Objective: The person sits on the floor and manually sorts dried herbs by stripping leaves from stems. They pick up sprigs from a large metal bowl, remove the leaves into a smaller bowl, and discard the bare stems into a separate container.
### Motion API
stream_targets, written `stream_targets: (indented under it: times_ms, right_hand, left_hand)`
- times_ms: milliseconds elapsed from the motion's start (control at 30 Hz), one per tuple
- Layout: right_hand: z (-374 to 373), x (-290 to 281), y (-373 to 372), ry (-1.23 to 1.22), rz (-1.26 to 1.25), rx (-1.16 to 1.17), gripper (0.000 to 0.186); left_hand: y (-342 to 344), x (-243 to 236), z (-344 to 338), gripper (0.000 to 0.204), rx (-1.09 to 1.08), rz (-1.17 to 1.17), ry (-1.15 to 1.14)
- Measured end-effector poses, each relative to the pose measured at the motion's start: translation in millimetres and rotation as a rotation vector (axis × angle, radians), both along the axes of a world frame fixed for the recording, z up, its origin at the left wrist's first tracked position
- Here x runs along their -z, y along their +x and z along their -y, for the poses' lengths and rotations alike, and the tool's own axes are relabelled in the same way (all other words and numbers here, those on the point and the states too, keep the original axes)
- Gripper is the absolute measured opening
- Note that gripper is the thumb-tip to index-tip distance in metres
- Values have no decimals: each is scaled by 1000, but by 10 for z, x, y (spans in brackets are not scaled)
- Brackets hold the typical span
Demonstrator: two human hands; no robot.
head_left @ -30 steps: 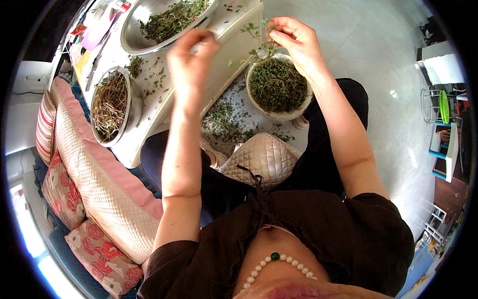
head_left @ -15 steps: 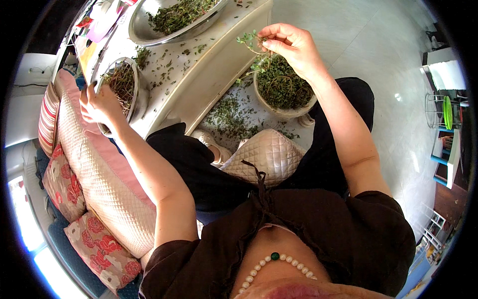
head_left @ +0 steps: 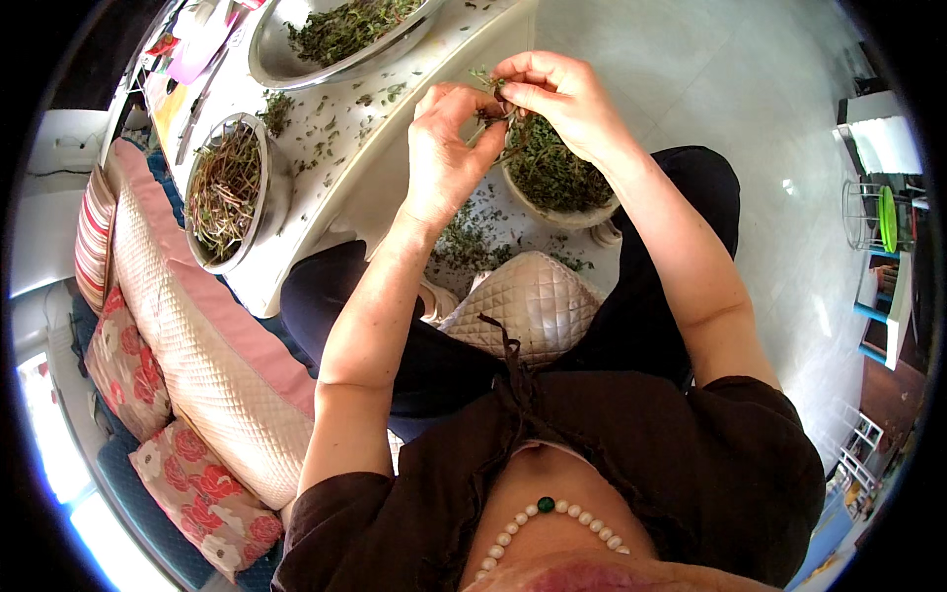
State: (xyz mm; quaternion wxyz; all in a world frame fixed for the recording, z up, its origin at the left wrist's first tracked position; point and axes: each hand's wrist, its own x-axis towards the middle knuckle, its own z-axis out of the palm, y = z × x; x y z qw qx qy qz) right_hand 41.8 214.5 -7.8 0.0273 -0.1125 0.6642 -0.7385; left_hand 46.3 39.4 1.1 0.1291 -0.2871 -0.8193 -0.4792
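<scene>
My right hand (head_left: 560, 97) pinches a small leafy sprig (head_left: 512, 116) above a pale round tub (head_left: 560, 219) heaped with green plants. From the left, my left hand (head_left: 442, 143) meets it, thumb and fingers closed on the same sprig. Part of the sprig is hidden by my fingertips. On the table at the left stands a metal bowl (head_left: 280, 192) full of thin brownish stems (head_left: 225, 192). A larger metal basin (head_left: 390, 61) farther back holds loose green leaves (head_left: 350, 32).
Leaf scraps litter the white table (head_left: 321, 183), with a small leafy clump (head_left: 277, 111) near the bowl. More bits lie on the floor (head_left: 469, 237) between my legs. A quilted sofa (head_left: 207, 326) with flowered cushions (head_left: 202, 483) runs along the left.
My left hand has moved from the bowl of stems over to the right and taken hold of the sprig. My right hand, still holding it, has shifted slightly left.
</scene>
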Motion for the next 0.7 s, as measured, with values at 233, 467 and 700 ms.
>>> stream_targets:
  times_ms: [233,467,700]
  right_hand:
    - [-50,5,-2,-115,7,-79,30]
    - [-95,-11,-27,-208,69,-104,31]
    - [-205,-106,-52,-159,69,-87,32]
  left_hand:
    - [-31,-31,-20,12,19,281,244]
    - [-41,-76,0,10,49,406,396]
    - [-69,-116,205,8,0,477,421]
